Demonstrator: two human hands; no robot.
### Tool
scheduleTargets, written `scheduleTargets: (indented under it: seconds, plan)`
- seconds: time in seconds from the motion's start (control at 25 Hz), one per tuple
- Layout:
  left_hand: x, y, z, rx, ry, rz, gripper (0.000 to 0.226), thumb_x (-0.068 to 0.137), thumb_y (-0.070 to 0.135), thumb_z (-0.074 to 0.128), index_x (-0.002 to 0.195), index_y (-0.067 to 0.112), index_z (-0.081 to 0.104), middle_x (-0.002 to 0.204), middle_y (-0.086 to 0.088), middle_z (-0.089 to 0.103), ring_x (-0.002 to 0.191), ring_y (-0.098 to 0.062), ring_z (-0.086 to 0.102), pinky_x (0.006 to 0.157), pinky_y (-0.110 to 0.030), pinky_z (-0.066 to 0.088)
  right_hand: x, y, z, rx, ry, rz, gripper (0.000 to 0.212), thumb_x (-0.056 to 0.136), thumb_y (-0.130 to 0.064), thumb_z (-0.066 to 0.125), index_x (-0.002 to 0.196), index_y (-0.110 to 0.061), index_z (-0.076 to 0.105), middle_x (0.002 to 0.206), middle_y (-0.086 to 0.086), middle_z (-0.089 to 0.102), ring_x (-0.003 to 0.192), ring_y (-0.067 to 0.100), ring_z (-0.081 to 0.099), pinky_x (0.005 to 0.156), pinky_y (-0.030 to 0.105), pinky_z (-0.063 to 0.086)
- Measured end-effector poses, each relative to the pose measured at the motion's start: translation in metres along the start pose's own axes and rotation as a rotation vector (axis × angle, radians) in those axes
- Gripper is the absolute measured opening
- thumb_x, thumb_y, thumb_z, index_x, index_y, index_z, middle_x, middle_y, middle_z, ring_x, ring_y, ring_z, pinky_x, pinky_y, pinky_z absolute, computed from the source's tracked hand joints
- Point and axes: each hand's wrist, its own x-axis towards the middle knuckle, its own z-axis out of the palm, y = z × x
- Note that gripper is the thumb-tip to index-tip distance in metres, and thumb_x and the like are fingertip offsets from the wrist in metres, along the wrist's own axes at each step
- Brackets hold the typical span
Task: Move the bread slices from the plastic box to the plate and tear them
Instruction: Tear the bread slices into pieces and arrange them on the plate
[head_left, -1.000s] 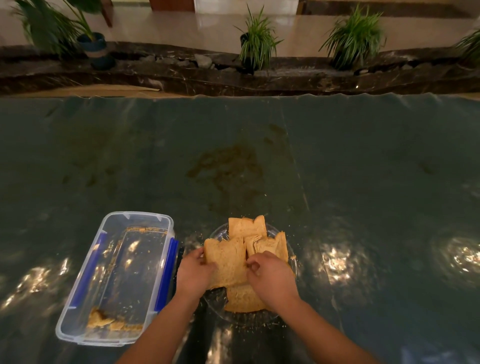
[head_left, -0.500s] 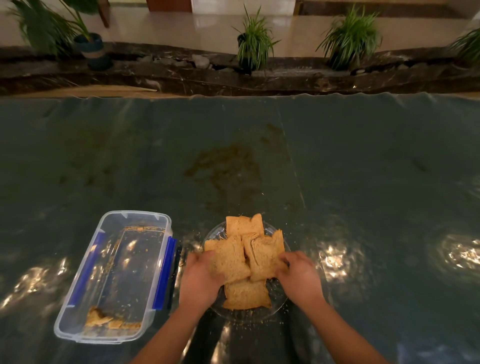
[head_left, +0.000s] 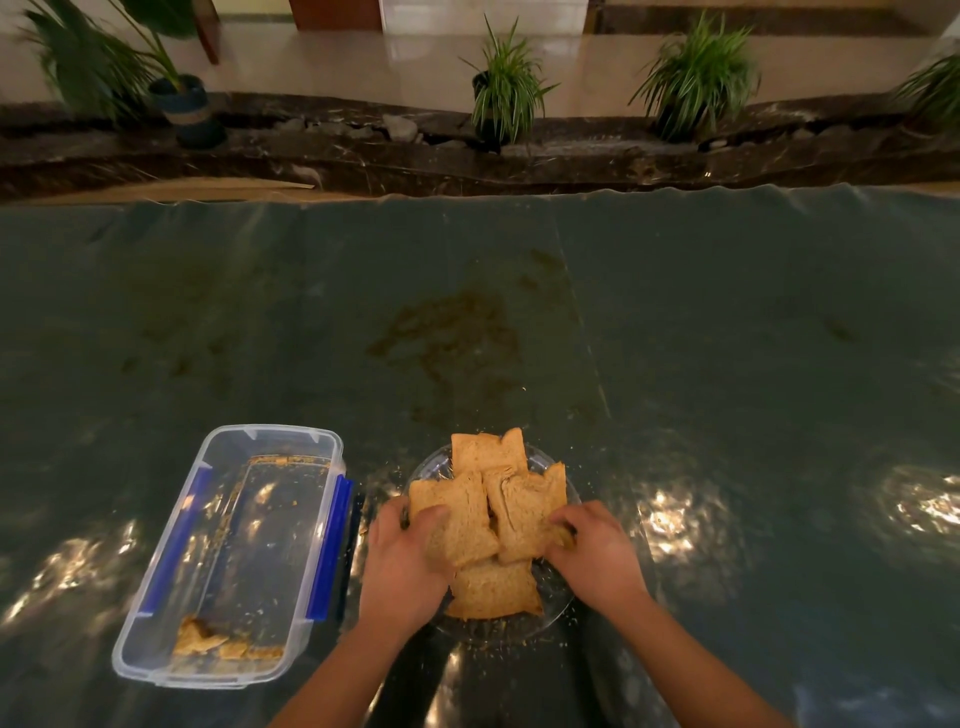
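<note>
Several brown bread pieces (head_left: 488, 453) lie piled on a clear glass plate (head_left: 555, 609) near the table's front edge. My left hand (head_left: 402, 561) grips the left piece (head_left: 462, 512) at its lower left corner. My right hand (head_left: 597, 553) pinches the right piece (head_left: 527, 506) at its lower right edge. The two pieces sit side by side and touch along the middle. Another slice (head_left: 493, 590) lies under them, between my hands. The clear plastic box (head_left: 208, 670) with blue clips stands left of the plate, holding only crumbs and a small scrap (head_left: 200, 636) in its near corner.
A dark green cloth (head_left: 727, 338) covers the table, with a brown stain (head_left: 452, 332) beyond the plate and crumbs scattered around it. Potted plants (head_left: 506, 88) stand on a dark stone ledge behind the table's far edge.
One second ago both hands were close together on a single slice; they have since moved apart, the right hand shifting right, and the slice now lies as two separate pieces.
</note>
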Motion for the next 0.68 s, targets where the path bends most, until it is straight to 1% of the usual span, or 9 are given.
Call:
scheduleTargets:
  seconds: [0.12, 0.2, 0.28, 0.32, 0.4, 0.44, 0.52, 0.6, 0.68]
  plan:
    - [-0.002, 0.011, 0.008, 0.165, -0.044, 0.147, 0.070, 0.076, 0.054, 0.066, 0.138, 0.053, 0.036, 0.158, 0.002, 0.013, 0.148, -0.029, 0.009, 0.115, -0.056, 0.026, -0.002, 0.000, 0.001, 0.004, -0.002, 0.009, 0.043, 0.076, -0.038, 0.076, 0.116, -0.027, 0.065, 0.115, -0.005, 0.052, 0.109, 0.015, 0.051, 0.090, 0.024, 0.044]
    - [0.001, 0.019, 0.014, 0.274, -0.106, 0.231, 0.069, 0.081, 0.057, 0.061, 0.142, 0.053, 0.029, 0.163, 0.003, 0.007, 0.151, -0.030, -0.002, 0.117, -0.061, 0.019, -0.001, 0.000, 0.000, -0.027, -0.028, 0.001, 0.042, 0.076, -0.040, 0.075, 0.116, -0.028, 0.066, 0.115, -0.006, 0.052, 0.111, 0.016, 0.050, 0.092, 0.024, 0.043]
    - [0.004, 0.019, 0.016, 0.314, -0.139, 0.260, 0.061, 0.087, 0.053, 0.056, 0.143, 0.051, 0.032, 0.165, 0.004, 0.009, 0.152, -0.028, -0.002, 0.118, -0.060, 0.018, 0.001, -0.001, -0.002, -0.049, -0.064, -0.009, 0.042, 0.076, -0.040, 0.075, 0.115, -0.028, 0.065, 0.112, -0.006, 0.052, 0.110, 0.017, 0.050, 0.091, 0.026, 0.044]
    - [0.004, 0.018, 0.016, 0.322, -0.138, 0.267, 0.057, 0.089, 0.051, 0.054, 0.142, 0.051, 0.033, 0.165, 0.004, 0.011, 0.152, -0.027, 0.001, 0.118, -0.059, 0.018, 0.003, -0.002, -0.003, -0.040, -0.060, -0.007, 0.042, 0.077, -0.039, 0.075, 0.115, -0.028, 0.063, 0.110, -0.006, 0.051, 0.109, 0.018, 0.052, 0.087, 0.026, 0.045]
    - [0.005, 0.013, 0.015, 0.342, -0.136, 0.282, 0.054, 0.092, 0.049, 0.051, 0.142, 0.052, 0.032, 0.165, 0.005, 0.013, 0.152, -0.026, 0.005, 0.118, -0.057, 0.020, 0.010, -0.004, -0.006, 0.008, -0.001, 0.008, 0.045, 0.077, -0.034, 0.074, 0.118, -0.026, 0.058, 0.112, -0.004, 0.048, 0.106, 0.021, 0.056, 0.080, 0.028, 0.047]
    - [0.005, 0.012, 0.015, 0.348, -0.137, 0.287, 0.054, 0.093, 0.048, 0.051, 0.143, 0.052, 0.031, 0.165, 0.005, 0.013, 0.152, -0.026, 0.006, 0.118, -0.057, 0.020, 0.014, -0.006, -0.007, 0.024, 0.026, 0.007, 0.049, 0.078, -0.032, 0.074, 0.123, -0.026, 0.056, 0.118, -0.002, 0.047, 0.107, 0.022, 0.055, 0.082, 0.030, 0.048]
    - [0.004, 0.012, 0.013, 0.350, -0.139, 0.287, 0.054, 0.094, 0.045, 0.051, 0.143, 0.051, 0.030, 0.165, 0.005, 0.013, 0.152, -0.026, 0.006, 0.118, -0.056, 0.020, 0.021, -0.012, -0.007, 0.014, 0.023, -0.010, 0.056, 0.080, -0.032, 0.071, 0.132, -0.027, 0.050, 0.129, -0.001, 0.044, 0.114, 0.023, 0.052, 0.089, 0.034, 0.050]
    - [0.002, 0.014, 0.014, 0.352, -0.136, 0.290, 0.054, 0.094, 0.042, 0.051, 0.144, 0.050, 0.031, 0.165, 0.004, 0.014, 0.152, -0.026, 0.007, 0.119, -0.055, 0.020, 0.023, -0.014, -0.004, -0.033, -0.015, -0.031, 0.057, 0.083, -0.035, 0.069, 0.135, -0.029, 0.047, 0.132, -0.004, 0.042, 0.118, 0.022, 0.049, 0.091, 0.034, 0.050]
    - [0.001, 0.013, 0.014, 0.361, -0.136, 0.293, 0.054, 0.094, 0.042, 0.050, 0.144, 0.050, 0.031, 0.165, 0.004, 0.014, 0.152, -0.026, 0.008, 0.119, -0.055, 0.018, 0.020, -0.013, -0.001, -0.074, -0.041, -0.045, 0.056, 0.084, -0.039, 0.067, 0.136, -0.030, 0.047, 0.131, -0.008, 0.041, 0.118, 0.020, 0.048, 0.088, 0.033, 0.051]
